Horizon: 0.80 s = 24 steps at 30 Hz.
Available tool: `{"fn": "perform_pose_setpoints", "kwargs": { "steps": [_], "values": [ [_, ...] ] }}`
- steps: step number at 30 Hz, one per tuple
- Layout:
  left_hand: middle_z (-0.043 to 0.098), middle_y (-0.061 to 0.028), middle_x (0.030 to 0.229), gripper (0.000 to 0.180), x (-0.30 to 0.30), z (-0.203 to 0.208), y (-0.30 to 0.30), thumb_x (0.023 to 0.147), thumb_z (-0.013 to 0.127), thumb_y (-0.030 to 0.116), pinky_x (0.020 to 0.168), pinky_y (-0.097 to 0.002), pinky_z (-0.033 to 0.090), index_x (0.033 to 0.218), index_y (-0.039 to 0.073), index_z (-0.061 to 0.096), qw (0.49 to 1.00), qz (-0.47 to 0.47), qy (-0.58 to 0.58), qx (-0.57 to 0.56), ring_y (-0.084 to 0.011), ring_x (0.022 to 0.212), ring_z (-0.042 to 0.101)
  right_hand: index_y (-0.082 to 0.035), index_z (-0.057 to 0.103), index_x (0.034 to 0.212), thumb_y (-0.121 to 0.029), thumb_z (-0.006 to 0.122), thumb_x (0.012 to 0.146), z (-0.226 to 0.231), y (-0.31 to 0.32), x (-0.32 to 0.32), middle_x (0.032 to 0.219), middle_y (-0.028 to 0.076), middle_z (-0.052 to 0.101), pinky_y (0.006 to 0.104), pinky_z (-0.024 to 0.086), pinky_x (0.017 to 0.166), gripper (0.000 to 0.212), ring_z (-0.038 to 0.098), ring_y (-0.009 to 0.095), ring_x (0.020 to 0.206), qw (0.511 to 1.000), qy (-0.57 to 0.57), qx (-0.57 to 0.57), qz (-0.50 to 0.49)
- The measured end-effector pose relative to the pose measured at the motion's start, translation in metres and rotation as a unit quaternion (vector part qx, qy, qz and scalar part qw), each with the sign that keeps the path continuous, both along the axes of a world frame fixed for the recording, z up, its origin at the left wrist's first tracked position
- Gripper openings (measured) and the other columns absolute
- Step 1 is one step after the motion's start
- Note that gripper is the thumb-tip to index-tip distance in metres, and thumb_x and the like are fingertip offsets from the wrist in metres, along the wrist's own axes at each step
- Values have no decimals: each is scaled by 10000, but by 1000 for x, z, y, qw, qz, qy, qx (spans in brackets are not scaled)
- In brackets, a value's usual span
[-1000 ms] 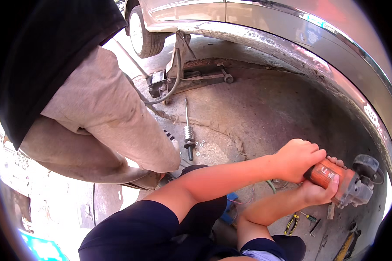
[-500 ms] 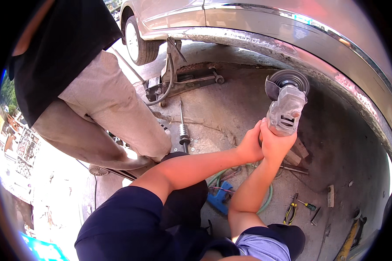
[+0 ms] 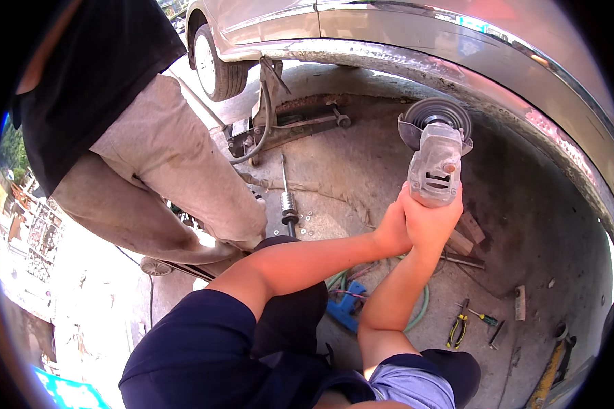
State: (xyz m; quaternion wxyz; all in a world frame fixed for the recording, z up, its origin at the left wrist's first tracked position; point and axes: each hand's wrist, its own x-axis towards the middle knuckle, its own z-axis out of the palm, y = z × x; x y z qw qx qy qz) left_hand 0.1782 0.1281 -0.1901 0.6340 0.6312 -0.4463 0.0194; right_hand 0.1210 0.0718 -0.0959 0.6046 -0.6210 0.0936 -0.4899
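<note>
Presently: one grinder [image 3: 435,163], before the car [image 3: 389,27], left hand [image 3: 391,230] and right hand [image 3: 432,219] wrapped around its body; probably heavy, rigid; best held there, clear of the disc [image 3: 454,114].

No words, labels, brand marks, numbers or signs can be read on anything in this view.

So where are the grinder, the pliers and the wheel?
Grinder [image 3: 438,155]: head view, on its grey metal housing.
Pliers [image 3: 462,317]: head view, near the joint.
Wheel [image 3: 206,65]: head view, on its pale rim.
</note>
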Motion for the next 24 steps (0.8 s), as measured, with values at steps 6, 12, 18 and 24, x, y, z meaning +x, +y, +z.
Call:
{"fn": "perform_pose_setpoints", "kwargs": {
  "steps": [6,12,18,24],
  "values": [
    [689,-183,1247,667,-1,3,2,842,821,178,964,-393,524,1387,8,474,1000,-3,4,2,-270,1172,677,31,626,1169,-86,852,641,2,1,0,1007,121,749,353,564,854,586,725,187,921,1000,7,25,-13],
    [694,-133,1270,695,-11,5,-5,836,815,208,970,-382,519,1399,0,464,999,37,-21,33,-260,1201,669,40,624,1187,-72,856,661,2,-9,-6,1007,110,741,346,562,847,586,713,180,918,999,41,-23,9],
    [642,-7,1129,605,-32,32,-52,814,738,322,905,-285,483,1310,54,518,715,-357,459,-389,-167,1074,624,-8,646,1142,-125,887,629,8,-14,-7,975,125,751,381,578,810,580,742,248,884,993,62,-101,-13],
    [593,16,1132,604,-33,41,-71,798,719,361,925,-251,451,1291,80,512,387,-506,568,-521,-125,1085,575,-25,650,1106,-183,893,616,10,-25,-11,937,138,745,409,579,784,570,739,297,865,992,60,-111,23]
  ]
}}
